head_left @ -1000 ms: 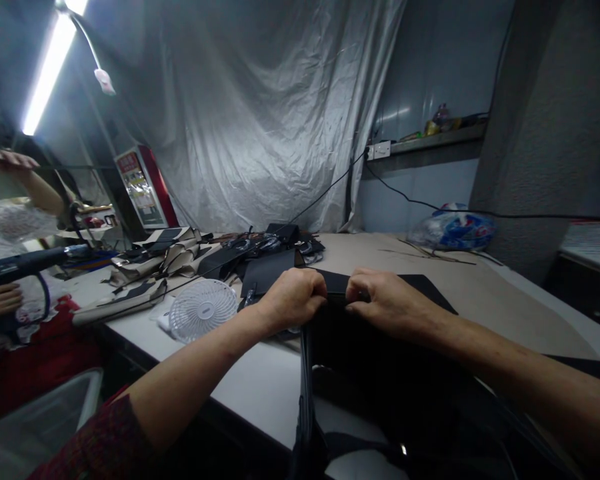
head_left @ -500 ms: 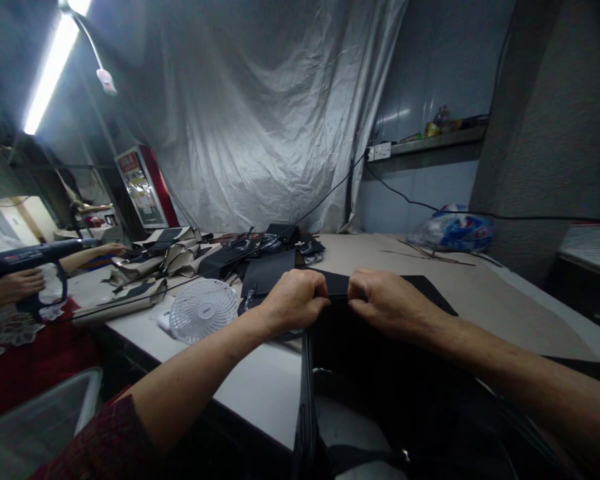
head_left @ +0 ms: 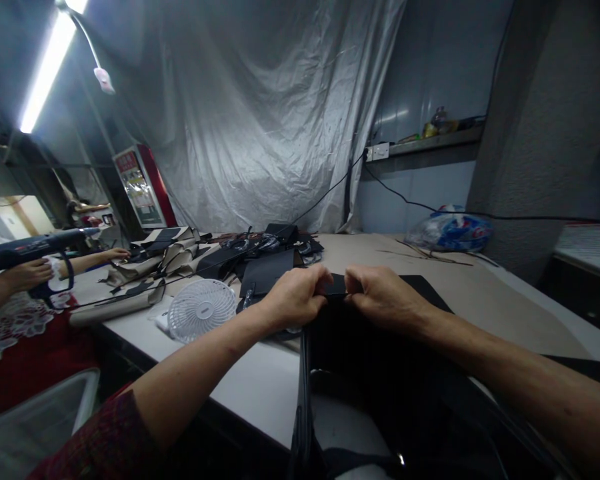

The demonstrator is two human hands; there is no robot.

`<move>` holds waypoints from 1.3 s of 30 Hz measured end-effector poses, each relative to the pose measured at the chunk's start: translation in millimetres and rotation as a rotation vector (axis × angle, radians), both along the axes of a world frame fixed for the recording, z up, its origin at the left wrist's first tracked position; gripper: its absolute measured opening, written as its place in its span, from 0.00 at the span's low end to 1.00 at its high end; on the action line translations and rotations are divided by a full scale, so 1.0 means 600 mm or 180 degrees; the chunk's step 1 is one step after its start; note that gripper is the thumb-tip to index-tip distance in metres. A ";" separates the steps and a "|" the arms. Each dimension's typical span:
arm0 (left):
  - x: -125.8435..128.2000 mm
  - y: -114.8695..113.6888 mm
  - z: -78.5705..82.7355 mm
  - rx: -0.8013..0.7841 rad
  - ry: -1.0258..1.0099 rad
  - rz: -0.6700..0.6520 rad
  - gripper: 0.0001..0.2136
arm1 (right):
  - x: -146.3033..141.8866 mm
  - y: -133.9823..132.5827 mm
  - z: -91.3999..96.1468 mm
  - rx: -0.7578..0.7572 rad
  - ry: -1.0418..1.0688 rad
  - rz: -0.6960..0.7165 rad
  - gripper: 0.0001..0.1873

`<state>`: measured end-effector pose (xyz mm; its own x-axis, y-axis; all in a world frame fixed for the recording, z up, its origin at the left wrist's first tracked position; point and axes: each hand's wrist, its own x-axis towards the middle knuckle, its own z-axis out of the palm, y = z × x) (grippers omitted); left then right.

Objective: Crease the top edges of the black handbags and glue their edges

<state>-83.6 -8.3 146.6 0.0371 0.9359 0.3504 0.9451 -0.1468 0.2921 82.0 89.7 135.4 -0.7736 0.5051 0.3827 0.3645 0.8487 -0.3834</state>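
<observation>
Both hands pinch the far top edge of a black bag (head_left: pixel 360 360), which stands open toward me at the table's near side. My left hand (head_left: pixel 303 293) grips that edge with curled fingers and the thumb on the near side. A short way to its right, my right hand (head_left: pixel 375 290) closes on the same edge in the same manner. Between the two hands a short strip of the edge shows. The bag's inside is very dark, with a pale patch low down. A white round fan (head_left: pixel 203 310) lies to the left of my left forearm.
Black bag pieces (head_left: pixel 265 270) and beige rolled material (head_left: pixel 175 260) are heaped on the table (head_left: pixel 260 380). At the left, a co-worker's hand (head_left: pixel 27 277) holds a heat gun (head_left: pixel 30 247). A blue plastic bag (head_left: pixel 455 230) lies at the back right; below left is a clear bin (head_left: pixel 85 400).
My hands stay on the bag's edge, with my right hand slightly closer to the left one. The co-worker's heat gun has shifted a little right and up.
</observation>
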 end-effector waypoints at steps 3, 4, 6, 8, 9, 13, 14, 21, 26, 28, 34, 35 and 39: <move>0.001 0.005 0.001 -0.0204 0.0016 -0.0101 0.11 | -0.001 0.002 0.000 -0.0136 0.0019 0.0010 0.05; 0.002 0.008 0.000 -0.0219 0.0002 -0.0115 0.09 | 0.000 0.004 0.002 -0.0286 -0.0005 0.0048 0.04; 0.002 0.011 -0.004 -0.0142 -0.0072 -0.0078 0.07 | 0.008 0.013 0.006 -0.0786 0.0003 0.0149 0.03; 0.003 0.014 -0.009 -0.0068 -0.0177 0.0011 0.06 | 0.022 0.026 0.013 -0.1312 0.0190 0.0172 0.08; 0.003 0.015 -0.011 -0.0066 -0.0213 0.0044 0.05 | 0.029 0.033 0.016 -0.1478 0.0322 0.0117 0.11; 0.003 0.017 -0.016 -0.0079 -0.0235 0.0081 0.05 | 0.051 0.044 0.023 -0.1250 0.0164 -0.0146 0.24; 0.002 0.018 -0.017 -0.0068 -0.0227 0.0085 0.05 | 0.052 0.042 0.022 -0.1076 -0.0061 -0.0091 0.25; 0.001 0.019 -0.020 0.0057 -0.0091 0.0053 0.05 | 0.021 0.010 0.008 -0.0024 -0.0829 -0.0150 0.15; -0.004 0.021 -0.016 -0.0023 -0.0248 0.0108 0.05 | 0.011 0.013 0.009 0.0707 -0.0932 -0.0291 0.13; -0.007 0.021 -0.015 -0.0178 -0.0380 0.0068 0.06 | 0.017 0.017 0.019 0.0346 -0.1055 -0.0228 0.17; 0.002 0.021 -0.013 -0.0047 -0.0255 -0.0074 0.06 | 0.024 0.014 0.036 0.0331 -0.1148 0.0091 0.13; 0.004 0.022 -0.014 -0.0005 -0.0247 -0.0083 0.05 | 0.021 0.013 0.032 0.0432 -0.1179 0.0053 0.10; -0.006 0.025 -0.024 -0.0118 -0.1058 -0.0019 0.10 | 0.009 0.011 0.013 0.0705 -0.1006 -0.0282 0.10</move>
<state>-87.3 6.7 132.0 -0.0680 0.9483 0.3101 0.7963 -0.1356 0.5895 87.5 96.3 143.1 -0.8278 0.5072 0.2398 0.5108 0.8581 -0.0515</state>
